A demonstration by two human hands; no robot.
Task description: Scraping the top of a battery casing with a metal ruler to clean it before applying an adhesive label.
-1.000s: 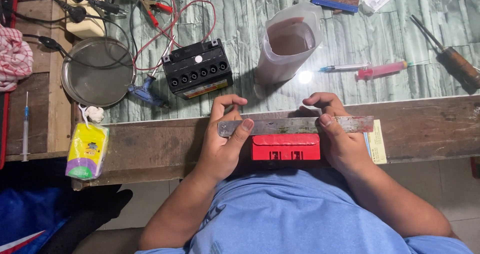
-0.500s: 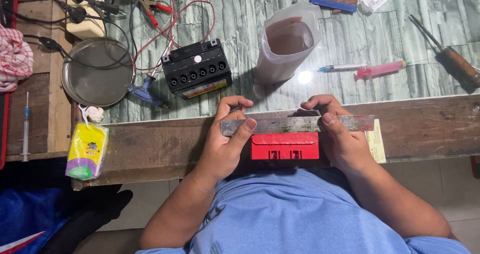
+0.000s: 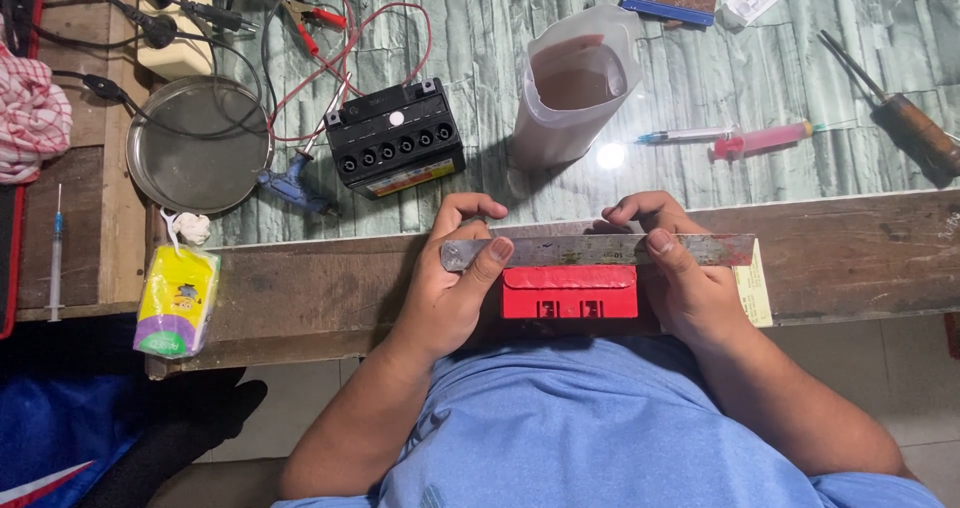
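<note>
We saw the left hand and right hand pinching a flat metal bar at its ends, pressed onto a red block just below the black battery on the tabletop.

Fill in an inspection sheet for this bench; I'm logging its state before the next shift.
Surface: wooden bench edge in front of a green marbled top.
Job's things: flat metal bar lying across a red box, both at the bench edge.
Clutter: black battery, translucent jug of brownish liquid, round metal dish, pink syringe, screwdriver, yellow packet.
Grippers: left hand and right hand each grip the bar, thumbs on top.
Cables: red clip leads run to the battery; black plugs sit in a power strip.
Surroundings: checked cloth at left; pale floor below.
</note>
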